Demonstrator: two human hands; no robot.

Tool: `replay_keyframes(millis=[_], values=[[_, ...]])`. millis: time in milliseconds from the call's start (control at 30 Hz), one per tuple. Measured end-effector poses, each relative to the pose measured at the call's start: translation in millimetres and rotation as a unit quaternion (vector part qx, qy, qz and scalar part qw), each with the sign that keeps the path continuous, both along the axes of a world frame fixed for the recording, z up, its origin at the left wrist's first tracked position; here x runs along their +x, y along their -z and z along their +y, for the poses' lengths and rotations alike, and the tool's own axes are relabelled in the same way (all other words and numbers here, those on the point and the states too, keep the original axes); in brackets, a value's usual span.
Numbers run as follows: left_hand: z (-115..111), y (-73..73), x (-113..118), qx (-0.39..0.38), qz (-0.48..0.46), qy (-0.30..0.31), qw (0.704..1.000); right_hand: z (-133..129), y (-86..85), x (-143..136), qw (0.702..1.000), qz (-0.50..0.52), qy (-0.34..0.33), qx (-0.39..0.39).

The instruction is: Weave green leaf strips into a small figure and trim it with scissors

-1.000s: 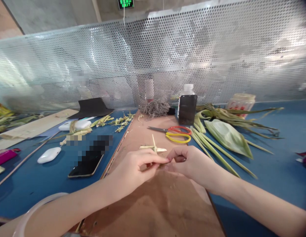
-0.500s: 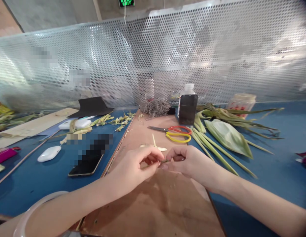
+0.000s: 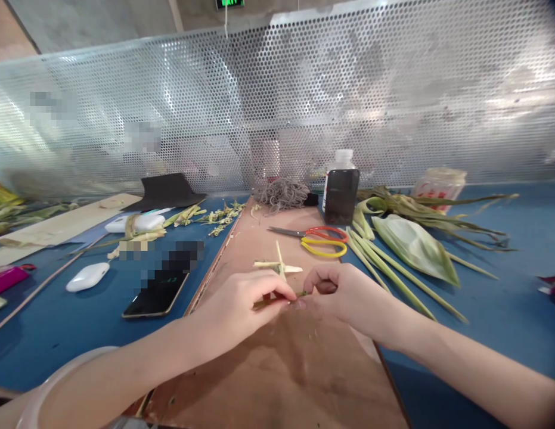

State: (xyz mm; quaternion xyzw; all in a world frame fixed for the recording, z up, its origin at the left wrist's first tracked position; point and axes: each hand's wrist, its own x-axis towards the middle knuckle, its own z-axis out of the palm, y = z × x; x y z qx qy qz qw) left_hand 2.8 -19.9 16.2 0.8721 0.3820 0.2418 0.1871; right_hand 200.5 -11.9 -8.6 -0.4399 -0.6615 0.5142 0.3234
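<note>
Over the brown board [image 3: 277,375], my left hand [image 3: 254,298] pinches a small green plant piece [image 3: 264,303], part of which shows under its fingers. My right hand [image 3: 326,292] meets it fingertip to fingertip, thumb and index finger closed on the same green piece, whose tip shows between them. Most of the piece is hidden by the fingers. Just beyond my left hand lies a cross-shaped bundle of pale plant strips [image 3: 281,266]. Scissors [image 3: 324,240] with one red and one yellow handle lie behind my hands, blades pointing left.
Green stalks [image 3: 393,274] and a broad leaf [image 3: 415,250] lie on the right. A phone [image 3: 342,196] leans on a bottle [image 3: 344,158]; grey cord [image 3: 284,195] is beside it. On the left are another phone [image 3: 158,295], a white case [image 3: 88,277] and plant scraps [image 3: 223,217].
My left hand has shifted slightly down, so more of the cross-shaped bundle shows. A length of the green piece has come into view under my left fingers. The left phone's screen now shows faint digits.
</note>
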Motion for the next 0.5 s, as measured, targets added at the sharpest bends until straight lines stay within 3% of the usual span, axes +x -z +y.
replay_keyframes(millis=[100,500], values=[[0.5,0.6,-1.3,-0.006,-0.004,0.009,1.000,1.1,0.2,1.4,1.000,0.005,-0.029,-0.001],[0.2,2.9,-1.0,0.007,-0.032,0.057,0.998,-2.0,-6.8,-2.2,0.999,0.013,-0.029,0.026]])
